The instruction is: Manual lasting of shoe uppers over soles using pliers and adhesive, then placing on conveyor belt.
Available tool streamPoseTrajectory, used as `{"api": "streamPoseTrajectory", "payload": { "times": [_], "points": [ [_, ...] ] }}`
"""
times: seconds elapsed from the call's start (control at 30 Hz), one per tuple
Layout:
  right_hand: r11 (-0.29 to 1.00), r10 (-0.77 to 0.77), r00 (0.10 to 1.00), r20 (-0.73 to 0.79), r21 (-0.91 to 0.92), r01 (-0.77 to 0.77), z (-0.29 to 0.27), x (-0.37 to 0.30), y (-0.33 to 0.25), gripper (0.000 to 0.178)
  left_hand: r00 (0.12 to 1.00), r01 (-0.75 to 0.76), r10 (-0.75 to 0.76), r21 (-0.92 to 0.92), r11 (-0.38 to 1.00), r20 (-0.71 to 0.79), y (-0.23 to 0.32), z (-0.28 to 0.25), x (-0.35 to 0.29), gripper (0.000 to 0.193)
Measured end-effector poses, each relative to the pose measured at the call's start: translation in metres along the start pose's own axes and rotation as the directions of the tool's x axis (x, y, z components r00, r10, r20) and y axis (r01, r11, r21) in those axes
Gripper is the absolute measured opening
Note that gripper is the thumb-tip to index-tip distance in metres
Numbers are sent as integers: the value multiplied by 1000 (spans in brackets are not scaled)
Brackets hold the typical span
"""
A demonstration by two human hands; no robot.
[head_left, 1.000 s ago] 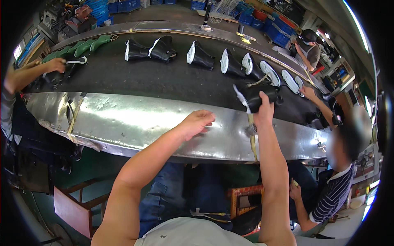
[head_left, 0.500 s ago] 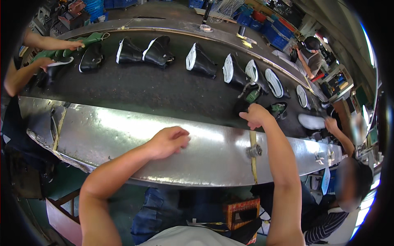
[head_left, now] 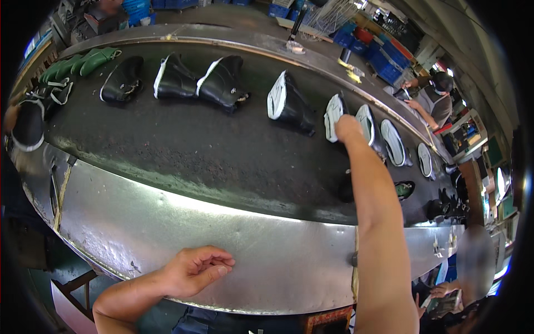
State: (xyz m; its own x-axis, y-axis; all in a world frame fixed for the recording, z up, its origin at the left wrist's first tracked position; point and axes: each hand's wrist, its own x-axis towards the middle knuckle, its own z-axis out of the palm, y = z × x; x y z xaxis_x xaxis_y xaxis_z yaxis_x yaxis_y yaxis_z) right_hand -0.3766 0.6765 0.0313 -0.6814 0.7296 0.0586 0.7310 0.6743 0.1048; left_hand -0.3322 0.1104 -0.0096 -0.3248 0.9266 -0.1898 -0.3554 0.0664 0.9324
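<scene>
We reach our right hand (head_left: pixel 349 127) across the dark belt (head_left: pixel 183 156) to the white-lined shoe upper (head_left: pixel 334 116) near its far edge; whether the fingers grip it we cannot tell. Our left hand (head_left: pixel 196 271) rests loosely curled, holding nothing, on the steel rim (head_left: pixel 222 234) at the near edge. The belt's middle lies open. More uppers (head_left: pixel 225 83) line the far edge.

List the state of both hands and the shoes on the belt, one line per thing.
Left hand: loosely curled, empty, resting on the metal ledge.
Right hand: stretched out far, touching a white-lined black shoe upper.
Black shoe uppers: lying in a row along the dark conveyor belt.
Green shoe parts: lying at the belt's far left.
</scene>
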Motion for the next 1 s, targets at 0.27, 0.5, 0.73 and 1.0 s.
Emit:
{"api": "streamPoseTrajectory", "payload": {
  "times": [0.27, 0.5, 0.73, 1.0],
  "points": [
    [952, -228, 958, -172, -246, 182, -35, -2, 57, 34, 997, -77, 77, -45, 996, 1, 4, -6, 4, 31],
    [822, -329, 843, -425, 310, 477, -106, -122, 9, 26, 638, -289, 761, 879, 378, -118, 47, -20, -5, 69],
    [561, -487, 786, -381, 554, 615, -122, -169, -8, 23, 665, 344, 721, 937, -62, -196, 92, 21, -61, 114],
    [992, 123, 990, -76, 51, -119, -19, 19, 192, 53, 932, 200, 134, 787, 584, -337, 92, 35, -71, 83]
  ]
}}
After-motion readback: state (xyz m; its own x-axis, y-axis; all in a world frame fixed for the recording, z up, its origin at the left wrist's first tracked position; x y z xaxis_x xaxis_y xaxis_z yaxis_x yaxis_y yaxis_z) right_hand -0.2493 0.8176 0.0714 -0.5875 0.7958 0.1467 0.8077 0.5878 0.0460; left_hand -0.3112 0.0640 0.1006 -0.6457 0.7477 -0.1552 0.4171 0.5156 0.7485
